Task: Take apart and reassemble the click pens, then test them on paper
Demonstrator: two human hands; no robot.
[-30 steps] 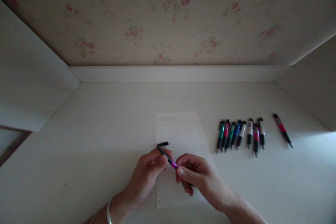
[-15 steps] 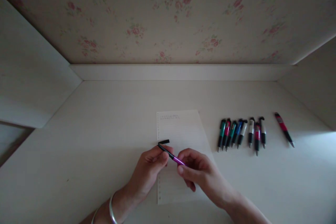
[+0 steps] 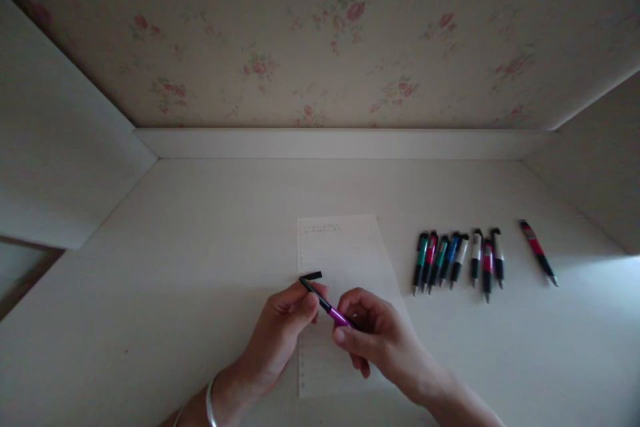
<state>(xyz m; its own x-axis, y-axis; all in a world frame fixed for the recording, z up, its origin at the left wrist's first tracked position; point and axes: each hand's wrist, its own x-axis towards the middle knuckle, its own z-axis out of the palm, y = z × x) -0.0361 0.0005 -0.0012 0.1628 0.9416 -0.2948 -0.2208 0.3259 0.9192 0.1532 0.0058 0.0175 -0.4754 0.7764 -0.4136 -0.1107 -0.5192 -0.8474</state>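
Note:
A purple and black pen [image 3: 325, 305] slants between my two hands above a lined sheet of paper [image 3: 350, 257]. My left hand [image 3: 280, 330] pinches the pen's black part between thumb and fingers. At the pen's upper left end a black clip-like piece [image 3: 313, 275] sticks out to the right. My right hand [image 3: 383, 333] closes on the purple part, with the thumb along it; that end of the pen is hidden in the fingers. Small handwriting shows at the top of the paper, too faint to read.
To the right of the paper lies a row of several pens, among them a teal pen [image 3: 421, 260] and a blue pen [image 3: 450, 257]. A red and black pen [image 3: 536, 247] lies apart, farther right. The white desk [image 3: 200, 233] meets side panels and a back wall.
The view has tipped slightly, so the desk and pens sit a little lower. Both hands keep their grip on the pen, with only a very slight shift.

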